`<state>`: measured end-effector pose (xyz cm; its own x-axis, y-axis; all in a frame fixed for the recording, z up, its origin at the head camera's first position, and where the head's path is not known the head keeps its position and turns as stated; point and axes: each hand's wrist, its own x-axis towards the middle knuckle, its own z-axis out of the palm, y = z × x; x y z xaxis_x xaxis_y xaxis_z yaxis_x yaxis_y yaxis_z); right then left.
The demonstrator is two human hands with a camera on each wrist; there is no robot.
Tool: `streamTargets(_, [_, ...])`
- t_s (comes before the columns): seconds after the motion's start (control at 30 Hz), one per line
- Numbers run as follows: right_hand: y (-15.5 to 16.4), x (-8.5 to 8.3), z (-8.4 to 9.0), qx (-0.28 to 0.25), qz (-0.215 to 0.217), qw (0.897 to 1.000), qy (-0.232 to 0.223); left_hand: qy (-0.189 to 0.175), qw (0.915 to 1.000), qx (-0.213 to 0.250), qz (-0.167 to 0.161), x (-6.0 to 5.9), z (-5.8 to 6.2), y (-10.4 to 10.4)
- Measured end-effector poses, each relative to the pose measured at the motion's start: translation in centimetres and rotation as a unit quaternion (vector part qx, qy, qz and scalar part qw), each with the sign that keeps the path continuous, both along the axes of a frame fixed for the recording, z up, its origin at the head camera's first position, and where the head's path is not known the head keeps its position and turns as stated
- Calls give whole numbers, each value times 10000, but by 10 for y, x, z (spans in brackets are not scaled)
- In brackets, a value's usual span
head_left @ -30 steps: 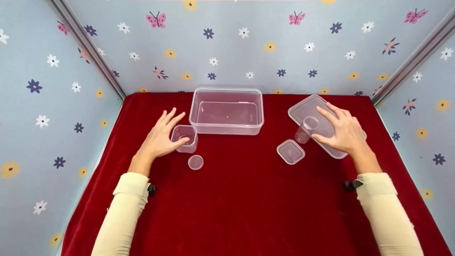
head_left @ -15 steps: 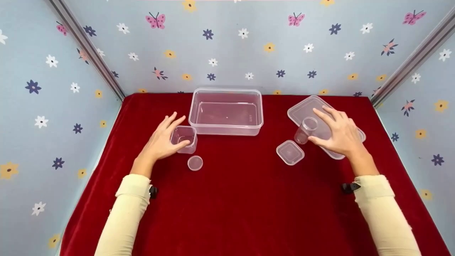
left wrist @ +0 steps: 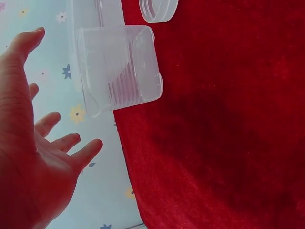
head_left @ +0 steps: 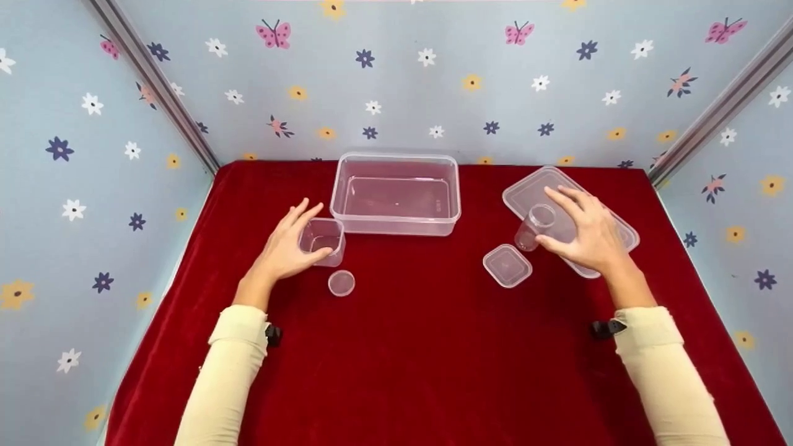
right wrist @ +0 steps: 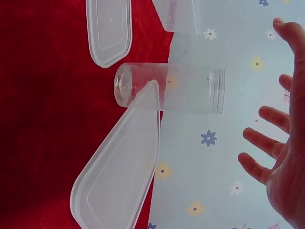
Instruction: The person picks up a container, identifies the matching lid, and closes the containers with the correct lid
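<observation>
My left hand (head_left: 288, 246), fingers spread and holding nothing, hovers over a small clear square container (head_left: 328, 244); in the left wrist view a gap shows between the fingers and that container (left wrist: 119, 67). Just in front of it lies a small round lid (head_left: 341, 283). On the other side, my right hand (head_left: 588, 238) is spread above a large rectangular lid (head_left: 610, 229), its thumb near a clear cylindrical jar (head_left: 534, 229). The right wrist view shows the upright jar (right wrist: 190, 88) apart from the fingers. A small square lid (head_left: 507, 266) lies left of the jar.
A large clear rectangular container (head_left: 396, 226) stands open at the back centre. Red cloth (head_left: 421, 347) covers the table. Flower-patterned walls (head_left: 403, 80) rise behind and at both sides, with metal posts (head_left: 722, 93) at the corners.
Both hands have shifted slightly inward and a little toward the front, staying spread. The containers, jar and lids keep their places.
</observation>
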<state>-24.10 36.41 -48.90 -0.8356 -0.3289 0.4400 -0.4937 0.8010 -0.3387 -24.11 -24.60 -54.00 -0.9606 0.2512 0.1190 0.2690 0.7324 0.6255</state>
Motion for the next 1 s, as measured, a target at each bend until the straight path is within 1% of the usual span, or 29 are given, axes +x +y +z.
streamTargets(0.2, [-2, 1, -1, -57, 29, 10000, 6, -19, 9998, 178, 69, -2, -7, -2])
streamTargets(0.4, [-3, 1, -3, -51, 106, 9999, 31, -53, 9992, 363, 143, -1, -18, -5])
streamTargets(0.57, [-2, 1, -3, -40, 112, 9999, 56, -102, 9978, 607, 228, 0, -24, -5])
streamTargets(0.8, [-1, 1, -1, -35, 47, 10000, -14, -208, 9949, 911, 373, -3, -28, -5])
streamTargets(1.0, [-1, 2, -2, -27, 45, 10000, -20, -334, 9922, 1114, 461, -2, -34, -3])
